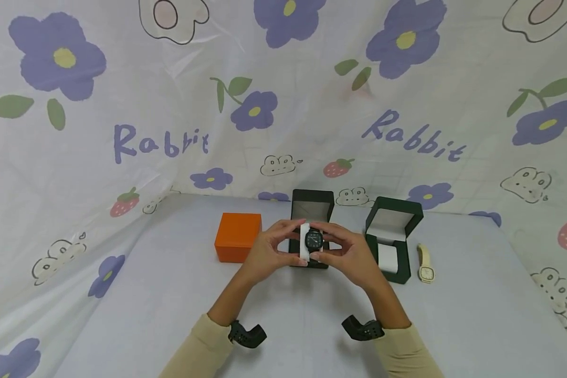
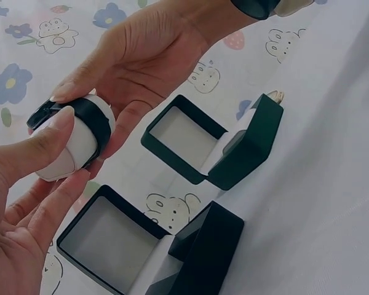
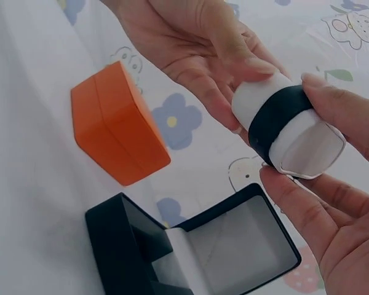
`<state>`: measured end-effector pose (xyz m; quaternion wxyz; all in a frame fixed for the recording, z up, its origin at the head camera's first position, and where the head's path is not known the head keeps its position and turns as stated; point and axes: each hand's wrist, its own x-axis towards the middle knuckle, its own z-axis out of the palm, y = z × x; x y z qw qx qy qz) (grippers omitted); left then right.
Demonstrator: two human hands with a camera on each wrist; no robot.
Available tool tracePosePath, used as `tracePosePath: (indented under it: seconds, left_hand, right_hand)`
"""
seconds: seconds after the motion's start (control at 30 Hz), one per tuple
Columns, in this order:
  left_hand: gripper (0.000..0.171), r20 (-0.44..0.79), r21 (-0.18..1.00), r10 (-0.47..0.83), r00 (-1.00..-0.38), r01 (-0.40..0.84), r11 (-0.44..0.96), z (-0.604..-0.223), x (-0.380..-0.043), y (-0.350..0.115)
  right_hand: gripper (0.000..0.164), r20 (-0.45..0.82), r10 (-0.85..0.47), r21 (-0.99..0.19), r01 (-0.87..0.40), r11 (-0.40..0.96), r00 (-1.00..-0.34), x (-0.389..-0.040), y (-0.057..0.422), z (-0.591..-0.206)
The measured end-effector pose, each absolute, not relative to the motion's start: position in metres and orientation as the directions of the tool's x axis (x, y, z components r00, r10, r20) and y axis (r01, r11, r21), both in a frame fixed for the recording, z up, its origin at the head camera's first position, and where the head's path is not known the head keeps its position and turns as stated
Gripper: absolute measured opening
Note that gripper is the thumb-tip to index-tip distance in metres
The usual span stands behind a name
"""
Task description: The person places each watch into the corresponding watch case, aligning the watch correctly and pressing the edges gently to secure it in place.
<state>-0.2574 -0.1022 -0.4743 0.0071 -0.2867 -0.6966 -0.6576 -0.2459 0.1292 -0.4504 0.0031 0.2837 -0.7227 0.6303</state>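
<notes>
A wristwatch [image 1: 314, 240] with a dark face and black strap is wrapped round a white cushion [image 3: 252, 101]. My left hand [image 1: 268, 248] pinches one end of the cushion between thumb and fingers. From the opposite side, my right hand [image 1: 352, 252] grips the other end, its thumb and fingers at the watch's edges. Both hands hold it above an open black watch box [image 1: 313, 196], whose front part they partly hide. In the left wrist view the strap [image 2: 97, 126] goes round the cushion; the watch face is turned away there.
On the left stands a closed orange box [image 1: 238, 236]. To the right an open dark green watch box [image 1: 393, 205] has a white cushion [image 1: 388, 258] inside. Beside it lies a gold-coloured watch [image 1: 426, 268]. A patterned sheet [image 1: 293, 110] hangs behind the white tabletop [image 1: 302, 336].
</notes>
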Motion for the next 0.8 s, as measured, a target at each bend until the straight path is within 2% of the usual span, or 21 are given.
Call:
tracePosePath:
  seconds: [0.8]
  left_hand:
    - [0.077, 0.397, 0.901, 0.383, -0.834, 0.433, 0.008, -0.4728, -0.2566, -0.1033]
  right_hand:
    - [0.051, 0.359, -0.387, -0.915, -0.403, 0.036, -0.849, -0.2432, 0.1269, -0.4472]
